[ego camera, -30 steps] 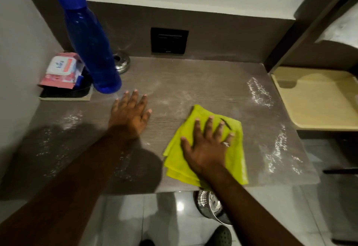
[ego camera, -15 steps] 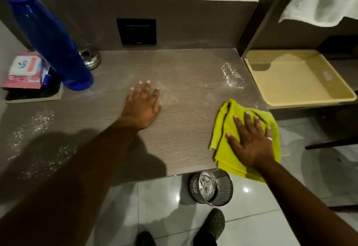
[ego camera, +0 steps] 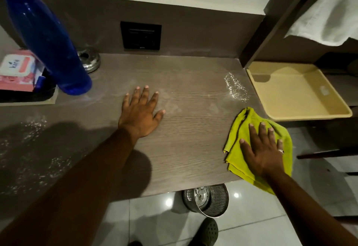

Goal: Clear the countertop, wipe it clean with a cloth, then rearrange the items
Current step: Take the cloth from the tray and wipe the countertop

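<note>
— One yellow-green cloth (ego camera: 240,129) lies at the countertop's (ego camera: 193,145) right front corner, under the flat, open right hand (ego camera: 261,151).
— Wiping step, probably. Left hand (ego camera: 140,113) rests open, holding nothing. White powder (ego camera: 235,88) nearby likely needs wiping next.

Wipes pack (ego camera: 18,71): word "kara" in dark letters on the white lid, beneath a small leaf mark; lettering tilted with the pack.
Pink strip on the same lid: print too small to read.
Wall switch plate (ego camera: 140,35): small mark at the lower edge, too faint to read.
Yellow tray (ego camera: 286,98): pale rectangular sticker on the floor of the tray, nothing legible on it.
Blue bottle (ego camera: 46,36): no readable lettering.
Green cloth (ego camera: 238,135): no readable lettering.
Numbers and signs: none legible anywhere in view.
</note>
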Demonstrator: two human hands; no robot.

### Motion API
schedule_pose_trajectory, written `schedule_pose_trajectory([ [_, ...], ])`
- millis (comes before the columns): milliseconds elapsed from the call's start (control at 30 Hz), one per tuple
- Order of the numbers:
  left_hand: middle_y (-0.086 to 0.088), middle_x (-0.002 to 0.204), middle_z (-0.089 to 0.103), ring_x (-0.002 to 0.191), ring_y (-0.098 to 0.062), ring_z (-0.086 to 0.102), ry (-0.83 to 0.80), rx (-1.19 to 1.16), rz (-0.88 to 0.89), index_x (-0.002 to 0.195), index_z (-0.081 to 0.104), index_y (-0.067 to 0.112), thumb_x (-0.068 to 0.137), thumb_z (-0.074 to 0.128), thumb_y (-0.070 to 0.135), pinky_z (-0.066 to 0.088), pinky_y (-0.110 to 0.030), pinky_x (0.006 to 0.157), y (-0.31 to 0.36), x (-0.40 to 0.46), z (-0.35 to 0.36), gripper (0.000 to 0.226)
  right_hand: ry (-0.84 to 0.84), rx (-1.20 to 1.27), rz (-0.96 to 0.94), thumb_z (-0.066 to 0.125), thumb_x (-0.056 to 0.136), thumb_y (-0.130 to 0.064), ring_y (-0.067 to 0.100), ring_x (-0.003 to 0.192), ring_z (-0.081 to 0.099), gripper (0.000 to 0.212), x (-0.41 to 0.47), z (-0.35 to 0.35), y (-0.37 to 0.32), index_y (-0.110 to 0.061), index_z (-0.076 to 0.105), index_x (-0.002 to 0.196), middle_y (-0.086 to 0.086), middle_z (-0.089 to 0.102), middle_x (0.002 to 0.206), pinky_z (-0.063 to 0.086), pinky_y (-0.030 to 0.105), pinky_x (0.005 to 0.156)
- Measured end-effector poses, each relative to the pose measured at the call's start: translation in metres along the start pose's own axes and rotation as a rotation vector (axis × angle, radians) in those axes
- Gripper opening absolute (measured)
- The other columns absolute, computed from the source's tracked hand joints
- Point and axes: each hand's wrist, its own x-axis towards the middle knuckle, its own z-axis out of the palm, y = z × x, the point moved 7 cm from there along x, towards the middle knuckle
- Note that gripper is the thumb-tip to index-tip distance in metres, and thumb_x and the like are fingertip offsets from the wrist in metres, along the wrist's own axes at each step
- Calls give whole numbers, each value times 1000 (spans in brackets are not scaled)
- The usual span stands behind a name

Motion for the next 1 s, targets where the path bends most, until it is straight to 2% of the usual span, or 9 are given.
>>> schedule_pose_trajectory([
  [300,-3,163,-4,149,-28,-6,-31,-11,6,152,2,31,89,14,68,1,-53,119,-2,5,-4,74,0,-2,23,12,83,-75,26,150,-3,78,-11,2,-13,-39,10,152,0,2,164,0,55,118],
  [567,-2,163,0,149,-28,-2,3,0,-10,152,5,32,83,17,75,2,-53,118,-4,5,-2,81,-11,0,-138,13,83,-74,23,151,5,76,26,-15,11,-40,19,150,-4,8,163,8,53,119],
  [667,-2,163,0,149,-28,-2,-3,0,-2,152,6,33,83,18,75,1,-53,117,-3,6,-3,82,4,-4,-106,12,84,-72,22,151,2,75,20,-10,8,-39,18,151,-2,7,163,4,50,120],
  [800,-3,163,0,149,-29,-2,8,1,5,152,6,32,83,18,76,2,-54,117,-2,4,-2,82,-12,23,-4,7,80,-74,26,151,-2,81,3,-3,1,-38,15,152,2,3,164,1,52,119],
  [1000,-5,163,2,149,-30,0,15,5,15,152,8,31,82,22,77,4,-54,117,0,2,-6,85,-16,13,33,7,80,-76,26,150,-5,80,-23,3,-9,-40,10,152,2,-1,164,-1,53,119],
])
